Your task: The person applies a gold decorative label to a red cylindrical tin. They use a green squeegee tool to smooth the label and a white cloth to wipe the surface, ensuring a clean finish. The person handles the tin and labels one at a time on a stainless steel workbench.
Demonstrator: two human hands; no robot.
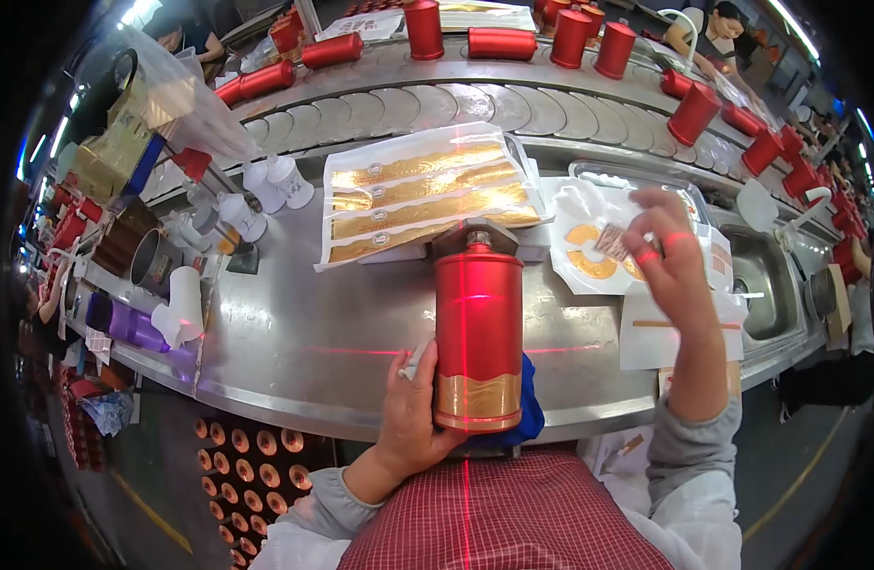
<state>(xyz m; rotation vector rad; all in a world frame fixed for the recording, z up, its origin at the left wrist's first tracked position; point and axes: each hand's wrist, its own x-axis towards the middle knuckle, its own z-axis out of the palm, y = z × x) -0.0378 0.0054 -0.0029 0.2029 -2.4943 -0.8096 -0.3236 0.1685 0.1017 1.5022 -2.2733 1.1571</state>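
A red metallic bottle (479, 323) with a gold wavy band round its base stands in front of me, its neck against a dark metal bracket (475, 234). Red laser lines cross it. My left hand (410, 410) is closed against the bottle's lower left side, with a small white scrap (415, 361) at its fingers. My right hand (667, 249) is raised to the right, somewhat blurred, pinching a small brown-and-white patterned label (610, 241). Below that label lies a white sheet (572, 214) with curved gold decals (589, 256).
A sheet of gold strip decals (427, 190) lies behind the bottle. Beyond it runs a conveyor (408, 112) with several red bottles. White bottles (290, 182), a steel cup (157, 261) and a purple bottle (128, 321) are at left. A sink (764, 275) is at right; co-workers sit farther off.
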